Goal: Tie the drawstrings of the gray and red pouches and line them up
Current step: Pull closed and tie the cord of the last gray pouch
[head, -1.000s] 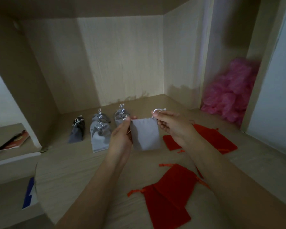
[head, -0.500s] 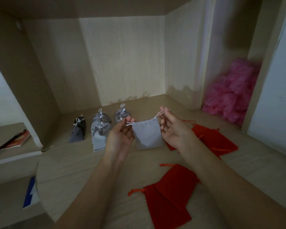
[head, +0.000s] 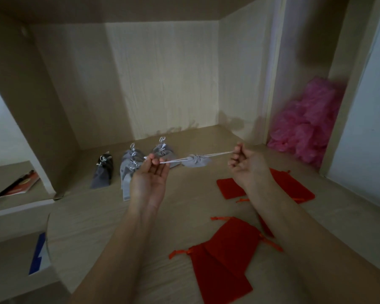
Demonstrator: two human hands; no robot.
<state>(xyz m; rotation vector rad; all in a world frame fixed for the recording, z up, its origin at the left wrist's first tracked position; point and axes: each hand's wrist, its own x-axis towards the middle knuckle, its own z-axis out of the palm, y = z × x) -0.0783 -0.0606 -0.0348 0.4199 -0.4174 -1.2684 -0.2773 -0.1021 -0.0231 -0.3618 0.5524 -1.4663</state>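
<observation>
A gray pouch point(head: 196, 160) hangs in the air above a pale wooden surface point(head: 92, 216), its mouth gathered tight and its drawstring point(head: 173, 160) stretched taut to either side. The left hand point(head: 150, 178), palm up, pinches the cord's end left of the pouch. The right hand point(head: 246, 163), fingers curled, grips the other end right of the pouch. The two hands are well apart.

Left of the pouch and just behind the left hand, tied gray pouches point(head: 162, 151) lie in a loose cluster on the surface, with a darker pouch point(head: 103, 172) further left. Below and right of the pouch, red pouches point(head: 224, 255) lie flat and untied, some overlapping, with the right forearm crossing over them.

Behind the pouch, a light wood-grain back panel point(head: 162, 84) closes an alcove whose side walls and top match it. Far right of the pouch, a pink plastic heap point(head: 305, 126) fills a narrow recess beside a white panel point(head: 364, 128). Far left, on a lower ledge, a booklet point(head: 20, 185) lies with a dark pen on it. Below that is a blue and white card point(head: 38, 253).
</observation>
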